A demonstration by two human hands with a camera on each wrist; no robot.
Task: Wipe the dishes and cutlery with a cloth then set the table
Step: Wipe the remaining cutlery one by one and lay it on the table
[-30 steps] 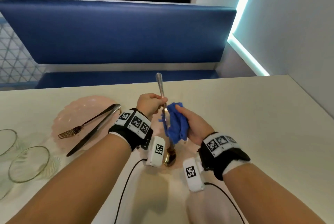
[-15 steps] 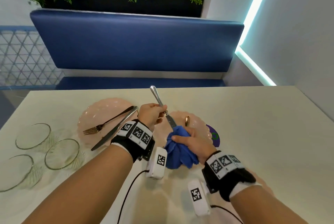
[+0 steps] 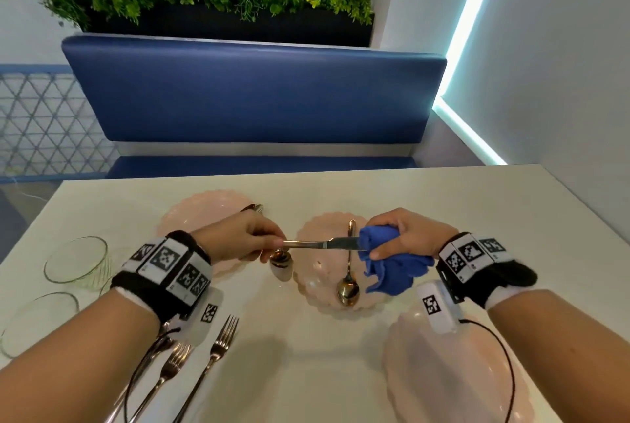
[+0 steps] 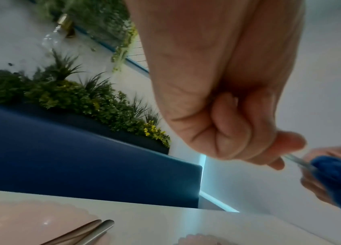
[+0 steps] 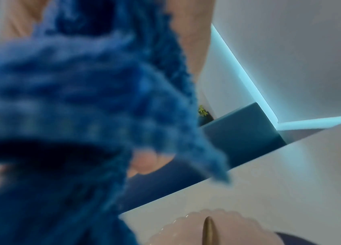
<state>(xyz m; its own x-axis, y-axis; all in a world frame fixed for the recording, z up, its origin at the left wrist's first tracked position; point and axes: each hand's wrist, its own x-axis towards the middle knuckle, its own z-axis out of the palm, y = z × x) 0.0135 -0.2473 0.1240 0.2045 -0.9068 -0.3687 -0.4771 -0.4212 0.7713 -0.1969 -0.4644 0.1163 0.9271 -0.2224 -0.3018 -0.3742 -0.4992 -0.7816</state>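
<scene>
Left hand (image 3: 243, 238) pinches the silver table knife (image 3: 327, 244) by its handle; right hand (image 3: 409, 235) clutches a bunched fuzzy blue cloth (image 3: 392, 259) that swallows the blade tip.

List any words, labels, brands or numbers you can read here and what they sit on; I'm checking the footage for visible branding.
No readable text.
Wristbands: black-and-white square code patterns only, no letters or numbers.
White wrist units: the same kind of code square, no words.
Knife, spoon, forks, plates: no markings can be made out.
</scene>
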